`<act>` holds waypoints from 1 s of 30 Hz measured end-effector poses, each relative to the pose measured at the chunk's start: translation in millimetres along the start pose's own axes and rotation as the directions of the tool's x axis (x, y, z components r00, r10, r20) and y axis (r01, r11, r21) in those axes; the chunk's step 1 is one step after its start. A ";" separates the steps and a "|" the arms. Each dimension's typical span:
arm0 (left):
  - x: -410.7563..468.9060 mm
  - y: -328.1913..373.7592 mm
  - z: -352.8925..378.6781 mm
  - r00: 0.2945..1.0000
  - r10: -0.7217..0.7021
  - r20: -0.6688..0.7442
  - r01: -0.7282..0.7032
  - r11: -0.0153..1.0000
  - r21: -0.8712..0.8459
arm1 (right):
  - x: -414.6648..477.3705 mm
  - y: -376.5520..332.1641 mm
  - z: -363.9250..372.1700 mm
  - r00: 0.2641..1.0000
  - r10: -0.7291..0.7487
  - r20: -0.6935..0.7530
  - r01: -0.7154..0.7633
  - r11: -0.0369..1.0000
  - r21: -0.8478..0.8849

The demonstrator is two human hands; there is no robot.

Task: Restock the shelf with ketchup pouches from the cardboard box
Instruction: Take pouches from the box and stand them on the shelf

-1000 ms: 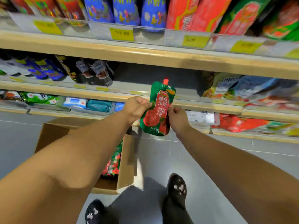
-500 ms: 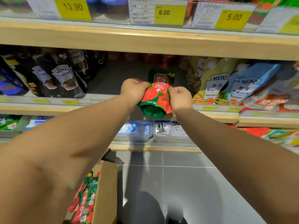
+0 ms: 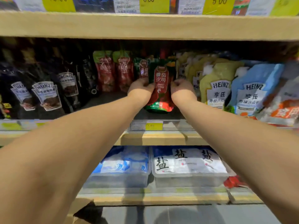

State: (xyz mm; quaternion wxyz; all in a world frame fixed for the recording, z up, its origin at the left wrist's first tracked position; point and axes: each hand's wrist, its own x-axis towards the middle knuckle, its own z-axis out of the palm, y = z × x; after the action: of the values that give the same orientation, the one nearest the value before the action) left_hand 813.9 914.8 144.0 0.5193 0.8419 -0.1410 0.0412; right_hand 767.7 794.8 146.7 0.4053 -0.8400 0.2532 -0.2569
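Note:
A green and red ketchup pouch [image 3: 160, 92] stands upright on the middle shelf [image 3: 161, 138], held between both hands. My left hand [image 3: 140, 91] pinches its left edge and my right hand [image 3: 182, 89] pinches its right edge. Just behind it stands another green ketchup pouch [image 3: 142, 68], partly hidden. Two red pouches [image 3: 114, 71] stand further back on the left. Only a corner of the cardboard box [image 3: 76, 219] shows at the bottom left.
Dark Heinz pouches [image 3: 47, 96] fill the shelf to the left, yellow and blue Heinz pouches [image 3: 234, 89] crowd the right. The upper shelf board [image 3: 145, 26] hangs low overhead. Clear bins of salt packs [image 3: 186, 164] sit on the shelf below.
Both hands have carried the pouch up and forward from over the box into the middle shelf, where it now stands upright. The view has moved closer to the shelf.

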 end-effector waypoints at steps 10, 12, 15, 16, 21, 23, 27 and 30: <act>-29.7 -16.8 23.2 0.997 0.074 -0.015 -0.074 0.997 0.018 | -13.1 23.0 2.3 0.998 -0.058 -0.008 0.058 0.998 -0.007; -38.8 -16.9 21.7 0.997 0.076 -0.001 -0.075 0.993 0.085 | -17.7 21.7 0.4 0.999 -0.030 0.045 0.028 0.999 0.042; -49.9 -14.0 18.3 0.999 0.047 -0.001 -0.046 0.976 0.212 | -30.8 15.6 -3.6 1.000 0.012 -0.001 -0.012 0.991 0.133; -53.1 -12.2 16.5 0.999 0.034 -0.012 -0.030 0.975 0.220 | -35.5 13.2 -6.2 0.999 0.038 -0.038 -0.032 0.988 0.152; -56.7 -10.4 14.3 0.996 0.046 0.073 -0.072 0.913 0.401 | -47.4 14.3 -7.5 0.998 0.045 0.048 -0.050 0.993 0.108; -54.0 -10.0 15.4 0.995 0.037 0.098 -0.077 0.888 0.453 | -46.2 16.4 -3.9 0.996 0.052 0.078 -0.058 0.996 0.069; -44.2 -8.9 18.8 0.993 -0.009 0.115 -0.050 0.863 0.502 | -35.7 17.8 -1.3 0.986 0.094 0.136 -0.103 0.993 0.064; -37.3 -10.1 24.8 0.988 -0.012 0.153 -0.059 0.889 0.455 | -26.3 19.8 0.3 0.969 0.087 0.232 -0.100 0.994 0.047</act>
State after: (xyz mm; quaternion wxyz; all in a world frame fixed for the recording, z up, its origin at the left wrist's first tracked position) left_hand 779.2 904.4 115.9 0.2933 0.9395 -0.1765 0.0155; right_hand 744.1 800.9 124.5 0.4678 -0.8390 0.2365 -0.1461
